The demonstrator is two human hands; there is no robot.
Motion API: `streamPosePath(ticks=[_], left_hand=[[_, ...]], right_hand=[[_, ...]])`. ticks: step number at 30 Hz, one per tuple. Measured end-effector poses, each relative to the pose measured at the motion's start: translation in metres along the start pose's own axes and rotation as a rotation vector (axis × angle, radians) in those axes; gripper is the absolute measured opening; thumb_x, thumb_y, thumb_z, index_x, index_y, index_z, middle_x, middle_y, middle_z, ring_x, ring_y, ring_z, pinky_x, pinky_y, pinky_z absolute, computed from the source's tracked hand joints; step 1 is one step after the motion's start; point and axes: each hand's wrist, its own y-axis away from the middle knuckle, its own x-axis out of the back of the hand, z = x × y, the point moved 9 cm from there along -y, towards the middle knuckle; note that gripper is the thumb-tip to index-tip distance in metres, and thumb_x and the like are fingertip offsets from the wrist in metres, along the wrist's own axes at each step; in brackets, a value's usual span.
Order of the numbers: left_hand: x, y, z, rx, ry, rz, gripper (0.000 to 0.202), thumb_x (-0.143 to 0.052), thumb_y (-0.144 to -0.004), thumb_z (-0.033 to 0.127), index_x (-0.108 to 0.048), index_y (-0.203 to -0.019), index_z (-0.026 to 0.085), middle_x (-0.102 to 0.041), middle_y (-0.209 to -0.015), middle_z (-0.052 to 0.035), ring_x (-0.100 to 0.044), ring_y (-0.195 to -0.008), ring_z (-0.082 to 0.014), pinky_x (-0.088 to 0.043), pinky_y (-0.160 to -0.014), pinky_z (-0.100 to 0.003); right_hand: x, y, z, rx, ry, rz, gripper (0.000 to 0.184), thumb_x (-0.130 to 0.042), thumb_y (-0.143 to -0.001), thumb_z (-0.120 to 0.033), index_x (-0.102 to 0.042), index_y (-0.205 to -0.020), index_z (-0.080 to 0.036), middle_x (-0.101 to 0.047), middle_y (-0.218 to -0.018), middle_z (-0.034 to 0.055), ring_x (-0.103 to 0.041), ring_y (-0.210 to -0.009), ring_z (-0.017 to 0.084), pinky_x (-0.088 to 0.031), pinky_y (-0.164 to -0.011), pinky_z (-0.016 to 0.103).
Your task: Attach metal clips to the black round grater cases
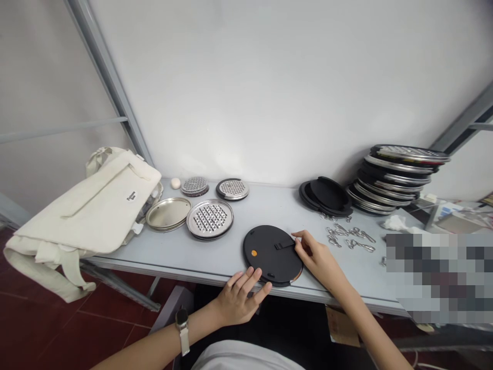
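Note:
A round black disc (269,253) with a small orange dot and a black tab lies flat near the table's front edge. My left hand (241,297) rests at the disc's near rim with fingers stretched out, touching its edge. My right hand (318,259) is at the disc's right side, its fingertips pinching the black tab near the disc's middle. A pale watch sits on my left wrist.
A grey table (231,252) holds perforated metal discs (210,218), a plain metal plate (168,213), black discs (327,196), a tall stack of rimmed discs (396,177) and several loose metal clips (348,236). A cream bag (88,210) hangs over the left end.

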Motion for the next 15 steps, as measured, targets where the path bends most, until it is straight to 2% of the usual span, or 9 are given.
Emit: streamPosePath(ticks=[15], left_hand=[[-0.0016,0.0009,-0.0001,-0.002,-0.025,-0.016,0.064,-0.06,-0.078,0.024,-0.045,-0.14,0.025,-0.043,-0.146,-0.0089,-0.045,-0.13,-0.0239,-0.033,-0.105,-0.036]], right_hand=[[-0.0005,-0.0001,-0.0001,-0.012,0.0,-0.016,0.023,-0.035,-0.098,-0.039,-0.05,-0.106,-0.024,-0.046,-0.056,-0.0066,-0.051,-0.049,0.016,-0.039,-0.054,0.026]])
